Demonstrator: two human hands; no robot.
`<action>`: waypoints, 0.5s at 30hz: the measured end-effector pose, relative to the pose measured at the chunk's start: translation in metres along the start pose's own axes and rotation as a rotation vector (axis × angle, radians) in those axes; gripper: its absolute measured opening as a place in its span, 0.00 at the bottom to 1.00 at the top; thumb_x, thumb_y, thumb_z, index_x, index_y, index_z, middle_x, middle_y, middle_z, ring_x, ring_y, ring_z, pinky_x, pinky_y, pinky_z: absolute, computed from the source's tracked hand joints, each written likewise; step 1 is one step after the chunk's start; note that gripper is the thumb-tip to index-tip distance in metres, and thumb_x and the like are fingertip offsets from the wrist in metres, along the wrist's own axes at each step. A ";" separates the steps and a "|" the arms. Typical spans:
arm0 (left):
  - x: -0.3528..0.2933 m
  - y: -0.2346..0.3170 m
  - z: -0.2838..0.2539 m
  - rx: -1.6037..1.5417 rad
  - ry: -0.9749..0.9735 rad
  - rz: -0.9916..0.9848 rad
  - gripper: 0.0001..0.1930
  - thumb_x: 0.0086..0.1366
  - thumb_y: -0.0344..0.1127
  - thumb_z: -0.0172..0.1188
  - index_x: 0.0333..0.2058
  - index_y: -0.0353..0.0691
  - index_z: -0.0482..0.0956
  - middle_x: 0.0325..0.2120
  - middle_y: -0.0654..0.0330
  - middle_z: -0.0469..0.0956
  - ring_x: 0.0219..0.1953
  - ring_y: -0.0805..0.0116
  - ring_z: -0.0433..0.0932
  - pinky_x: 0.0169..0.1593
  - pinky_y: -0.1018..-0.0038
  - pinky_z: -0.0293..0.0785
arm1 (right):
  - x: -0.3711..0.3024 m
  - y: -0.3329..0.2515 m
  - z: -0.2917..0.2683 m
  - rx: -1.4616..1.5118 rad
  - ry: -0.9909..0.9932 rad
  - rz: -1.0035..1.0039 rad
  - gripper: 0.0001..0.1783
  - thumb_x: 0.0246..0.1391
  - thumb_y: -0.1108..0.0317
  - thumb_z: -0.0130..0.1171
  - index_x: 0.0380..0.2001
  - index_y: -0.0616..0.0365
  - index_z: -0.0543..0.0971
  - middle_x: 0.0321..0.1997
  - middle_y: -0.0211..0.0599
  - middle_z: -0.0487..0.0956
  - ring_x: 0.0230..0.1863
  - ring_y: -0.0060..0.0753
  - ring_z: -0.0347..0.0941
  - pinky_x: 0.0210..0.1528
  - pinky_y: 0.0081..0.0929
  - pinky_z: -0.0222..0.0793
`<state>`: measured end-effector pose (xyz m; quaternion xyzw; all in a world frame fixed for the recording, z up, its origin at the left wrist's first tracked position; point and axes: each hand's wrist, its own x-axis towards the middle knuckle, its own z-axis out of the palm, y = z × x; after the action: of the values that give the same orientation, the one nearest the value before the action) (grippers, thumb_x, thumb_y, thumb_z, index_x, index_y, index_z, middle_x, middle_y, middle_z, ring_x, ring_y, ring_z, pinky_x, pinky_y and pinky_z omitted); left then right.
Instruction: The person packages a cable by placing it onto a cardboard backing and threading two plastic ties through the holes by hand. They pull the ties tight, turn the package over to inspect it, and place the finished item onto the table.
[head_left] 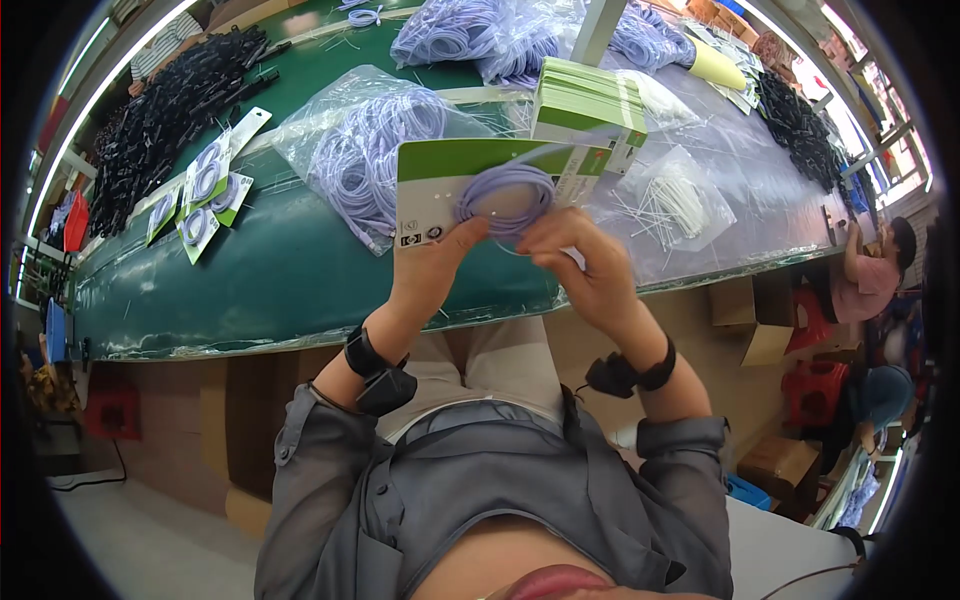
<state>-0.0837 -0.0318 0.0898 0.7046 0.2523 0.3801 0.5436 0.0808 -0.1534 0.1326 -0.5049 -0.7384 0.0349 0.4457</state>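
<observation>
Above the table's near edge I hold up a green and white backing card [428, 190], tilted toward me. A coil of lilac cable [478, 190] lies against its front. My left hand [432, 262] is closed on the card's lower edge, its thumb pressed on the bottom of the coil. The fingers of my right hand [588, 258] are pinched together at the coil's lower right. Whatever they grip there is too small and blurred to name. Just behind the card stands a stack of similar green and white cards [590, 105].
A plastic bag of lilac cables [375, 150] lies behind the card. White ties [680, 205] spill from a bag to the right. Carded cables [205, 190] and a black pile [160, 120] are at left. A co-worker [870, 275] sits at far right.
</observation>
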 end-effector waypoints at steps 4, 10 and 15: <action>0.000 -0.007 0.017 -0.713 0.068 -0.141 0.14 0.62 0.27 0.59 0.47 0.38 0.73 0.42 0.61 0.75 0.42 0.69 0.77 0.41 0.69 0.80 | 0.009 -0.012 0.031 0.226 0.280 0.393 0.05 0.49 0.79 0.60 0.31 0.60 0.76 0.35 0.37 0.80 0.34 0.34 0.77 0.41 0.25 0.69; 0.000 -0.010 0.020 -0.862 0.052 -0.112 0.16 0.64 0.27 0.57 0.51 0.40 0.69 0.43 0.59 0.75 0.43 0.68 0.77 0.43 0.68 0.80 | 0.012 -0.008 0.036 -0.164 0.376 0.260 0.07 0.47 0.80 0.61 0.32 0.61 0.78 0.31 0.38 0.78 0.30 0.33 0.75 0.35 0.25 0.69; -0.001 -0.013 0.019 -0.966 0.031 -0.120 0.15 0.65 0.26 0.55 0.51 0.41 0.69 0.44 0.59 0.75 0.44 0.67 0.77 0.45 0.68 0.80 | 0.020 -0.022 0.031 -0.475 0.289 0.079 0.10 0.44 0.79 0.62 0.34 0.61 0.79 0.29 0.38 0.76 0.30 0.39 0.73 0.35 0.31 0.69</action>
<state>-0.0680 -0.0396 0.0753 0.3503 0.0953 0.4321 0.8255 0.0419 -0.1362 0.1381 -0.6232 -0.6344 -0.1942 0.4140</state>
